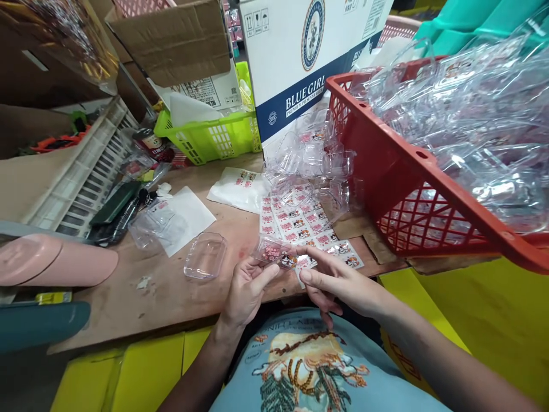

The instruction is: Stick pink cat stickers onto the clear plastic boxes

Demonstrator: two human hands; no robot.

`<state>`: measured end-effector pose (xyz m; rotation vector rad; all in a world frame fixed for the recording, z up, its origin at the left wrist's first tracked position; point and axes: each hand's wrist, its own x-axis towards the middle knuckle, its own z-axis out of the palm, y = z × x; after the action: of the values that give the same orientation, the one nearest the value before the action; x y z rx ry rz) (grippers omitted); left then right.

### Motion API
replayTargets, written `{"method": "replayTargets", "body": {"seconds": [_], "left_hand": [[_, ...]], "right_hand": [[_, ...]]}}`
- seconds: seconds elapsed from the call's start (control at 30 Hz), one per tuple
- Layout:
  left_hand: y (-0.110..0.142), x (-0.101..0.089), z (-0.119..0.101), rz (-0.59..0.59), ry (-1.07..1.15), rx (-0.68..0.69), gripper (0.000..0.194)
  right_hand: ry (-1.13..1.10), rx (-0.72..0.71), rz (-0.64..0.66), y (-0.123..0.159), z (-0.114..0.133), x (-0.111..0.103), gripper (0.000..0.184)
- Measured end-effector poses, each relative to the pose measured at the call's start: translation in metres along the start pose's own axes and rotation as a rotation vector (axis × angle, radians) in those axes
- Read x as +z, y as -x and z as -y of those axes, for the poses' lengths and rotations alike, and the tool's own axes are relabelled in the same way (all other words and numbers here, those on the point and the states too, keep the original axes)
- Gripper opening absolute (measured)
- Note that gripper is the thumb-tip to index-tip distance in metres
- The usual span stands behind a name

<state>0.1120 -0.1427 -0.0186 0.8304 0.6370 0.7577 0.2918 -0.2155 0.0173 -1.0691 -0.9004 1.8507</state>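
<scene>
My left hand pinches a small clear plastic case with a pink printed label, holding it just above the table's near edge. My right hand reaches in from the right, its fingertips at the same case and at a sticker on it. Behind my hands lies a sheet of pink and white stickers on the wooden table. An empty clear case lies flat to the left of my left hand.
A red basket heaped with clear cases overhangs the table on the right. More clear cases pile before a white and blue carton. A green basket and white rack stand at back left.
</scene>
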Motion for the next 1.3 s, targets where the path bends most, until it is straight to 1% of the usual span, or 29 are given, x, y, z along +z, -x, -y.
{"method": "replayTargets", "body": {"seconds": [0.07,0.13,0.23,0.43,0.53,0.67,0.73,0.8,0.93,0.97,1.0,1.07,1.1,1.13,1.17,1.23,1.3], "left_hand": [[0.0,-0.001,0.0,-0.01,0.038,-0.019,0.019],[-0.001,-0.002,0.002,-0.047,0.087,-0.034,0.014],[-0.004,-0.002,0.007,-0.118,0.106,0.002,0.012],[-0.009,0.003,0.02,-0.233,-0.088,0.138,0.022],[-0.008,0.005,0.022,-0.252,-0.188,0.206,0.024],[-0.007,0.007,0.021,-0.254,-0.298,0.268,0.025],[-0.009,0.008,0.021,-0.25,-0.295,0.265,0.025],[-0.012,0.01,0.023,-0.263,-0.23,0.23,0.025],[-0.02,0.014,0.023,-0.337,-0.061,0.183,0.027],[-0.021,0.015,0.022,-0.34,-0.025,0.183,0.027],[-0.022,0.016,0.021,-0.336,0.007,0.181,0.026],[-0.021,0.017,0.016,-0.314,0.073,0.162,0.024],[-0.02,0.017,0.013,-0.304,0.107,0.152,0.023],[-0.018,0.018,0.01,-0.295,0.138,0.144,0.021],[-0.017,0.018,0.006,-0.276,0.163,0.132,0.02],[-0.017,0.02,0.0,-0.213,0.177,0.095,0.016],[-0.022,0.025,-0.004,-0.12,0.153,0.055,0.015]], "right_hand": [[0.012,-0.003,-0.006,-0.001,0.0,0.001,0.066],[0.025,-0.008,-0.016,-0.003,0.0,0.002,0.065],[0.029,-0.01,-0.034,-0.006,0.0,0.004,0.064],[0.007,0.004,-0.072,-0.011,0.001,0.004,0.065],[0.024,-0.013,-0.085,-0.014,0.002,0.004,0.063],[0.069,0.009,-0.119,-0.016,0.006,0.005,0.066],[0.161,0.013,-0.147,-0.015,0.006,0.005,0.067],[0.366,-0.028,-0.222,-0.013,0.002,0.007,0.065],[0.944,-0.212,-0.515,-0.01,-0.015,0.013,0.07],[1.064,-0.242,-0.549,-0.011,-0.02,0.016,0.07],[1.167,-0.26,-0.548,-0.011,-0.025,0.018,0.068],[1.334,-0.266,-0.491,-0.013,-0.032,0.02,0.064],[1.391,-0.263,-0.48,-0.013,-0.032,0.019,0.063],[1.426,-0.269,-0.503,-0.013,-0.031,0.017,0.062],[1.436,-0.294,-0.555,-0.013,-0.029,0.014,0.063],[1.391,-0.402,-0.629,-0.012,-0.018,0.006,0.067],[1.305,-0.564,-0.598,-0.014,-0.002,-0.004,0.07]]}}
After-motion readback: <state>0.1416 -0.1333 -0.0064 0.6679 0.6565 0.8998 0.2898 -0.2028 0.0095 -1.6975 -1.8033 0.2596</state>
